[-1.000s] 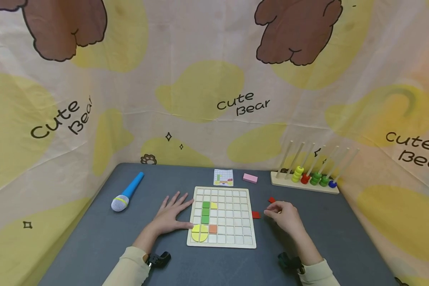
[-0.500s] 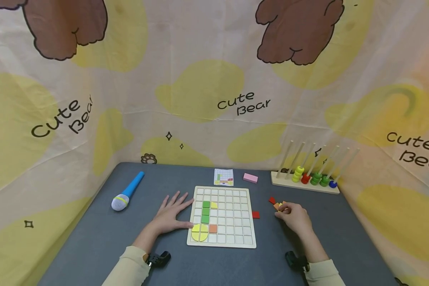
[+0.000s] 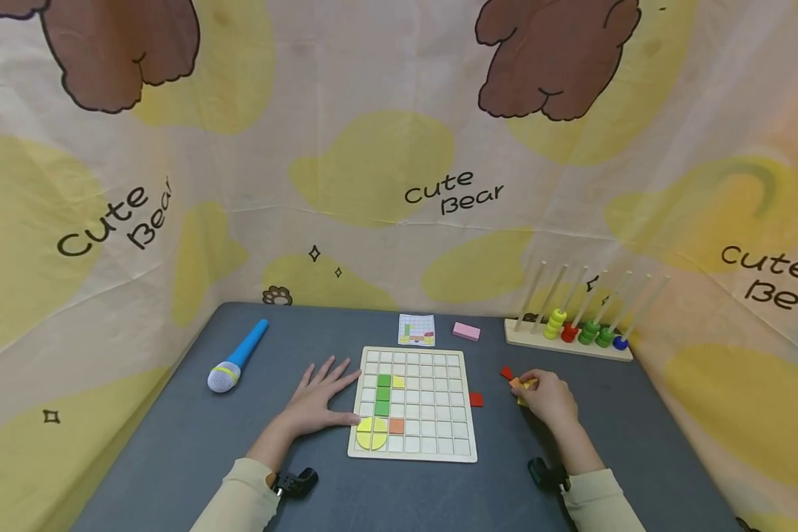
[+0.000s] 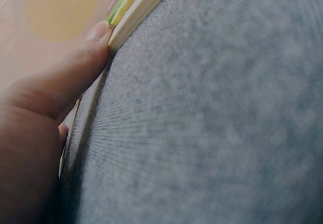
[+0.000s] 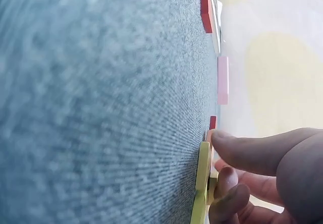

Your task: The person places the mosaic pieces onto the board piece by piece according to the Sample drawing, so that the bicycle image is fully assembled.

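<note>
- fingers of the right hand [image 3: 552, 397] have shifted away from the board [image 3: 425, 458] over the last second, baring an orange tile [image 3: 515, 383] and yellow pieces [image 5: 203, 166] beneath them.
- nothing on the board has changed, left of these fingers: green tiles [image 3: 382, 394], a yellow square [image 3: 398, 382], an orange square [image 3: 396, 425] and yellow rounded pieces [image 3: 372, 434] lie as they did; likely a piece is being sorted out, not placed.
- right hand: bent low to the surface [image 3: 432, 499], thumb on the orange tile; whether anything is pinched, i cannot tell.
- just beyond the right fingers lies a red piece [image 3: 507, 372]; leftward, another red tile [image 3: 476, 400] beside the board.
- left hand [image 3: 315, 403]: fingers spread wide, gripping nothing, fingertip and thumb touching the board's left edge, seemingly steadying it.
</note>
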A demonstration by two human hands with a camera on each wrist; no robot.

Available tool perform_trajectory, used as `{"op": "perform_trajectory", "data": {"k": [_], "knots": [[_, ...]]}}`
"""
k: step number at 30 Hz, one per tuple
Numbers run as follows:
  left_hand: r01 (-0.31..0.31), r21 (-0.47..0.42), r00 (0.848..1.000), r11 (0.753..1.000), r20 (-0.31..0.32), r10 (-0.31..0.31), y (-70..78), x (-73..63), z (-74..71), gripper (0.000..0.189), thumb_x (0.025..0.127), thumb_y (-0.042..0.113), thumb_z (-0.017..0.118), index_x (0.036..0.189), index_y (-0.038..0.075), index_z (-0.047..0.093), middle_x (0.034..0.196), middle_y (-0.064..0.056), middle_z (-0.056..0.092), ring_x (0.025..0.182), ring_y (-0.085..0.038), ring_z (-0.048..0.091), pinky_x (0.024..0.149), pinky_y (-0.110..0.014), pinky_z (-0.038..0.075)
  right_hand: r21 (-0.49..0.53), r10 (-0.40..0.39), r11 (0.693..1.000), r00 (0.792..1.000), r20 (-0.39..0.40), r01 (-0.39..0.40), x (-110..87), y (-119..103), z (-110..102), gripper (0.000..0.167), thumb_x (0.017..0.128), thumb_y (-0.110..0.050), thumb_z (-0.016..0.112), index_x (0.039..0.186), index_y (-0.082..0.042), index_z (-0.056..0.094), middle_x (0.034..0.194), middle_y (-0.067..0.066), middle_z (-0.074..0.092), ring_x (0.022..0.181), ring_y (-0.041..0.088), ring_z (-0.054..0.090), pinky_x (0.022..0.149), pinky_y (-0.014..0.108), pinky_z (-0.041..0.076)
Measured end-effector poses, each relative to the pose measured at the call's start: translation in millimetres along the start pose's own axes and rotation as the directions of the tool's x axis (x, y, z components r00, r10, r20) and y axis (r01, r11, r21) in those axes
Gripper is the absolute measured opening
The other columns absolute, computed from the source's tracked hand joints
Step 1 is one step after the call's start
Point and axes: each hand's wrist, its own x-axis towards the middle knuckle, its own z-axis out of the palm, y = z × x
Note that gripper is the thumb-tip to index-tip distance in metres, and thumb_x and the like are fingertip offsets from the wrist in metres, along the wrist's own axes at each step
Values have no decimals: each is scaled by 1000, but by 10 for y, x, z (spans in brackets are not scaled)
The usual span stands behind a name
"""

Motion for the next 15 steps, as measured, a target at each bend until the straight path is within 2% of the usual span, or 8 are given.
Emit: {"op": "perform_trajectory", "data": {"k": [9,15], "knots": [[-10,-9,1000,1000,-12,10,1,-1,9,97,78,76,67,158,30,37,169,-4,22,157,-36,7,122,-64,-1,-31,24,999,1000,1,-24,-1,-2,22,38,88,-33,77,111,-4,71,79,7,63,66,22,56,53,31,40],[1,7,1000,1000,1,-1,23,-3,-6,96,79,77,65,158,33,35,169,-1,20,158,-34,5,123,-63,-2,0,14,1000,1000,17,-14,-43,-56,39,34,88,-27,77,107,1,71,75,7,60,63,21,54,51,30,39]]}}
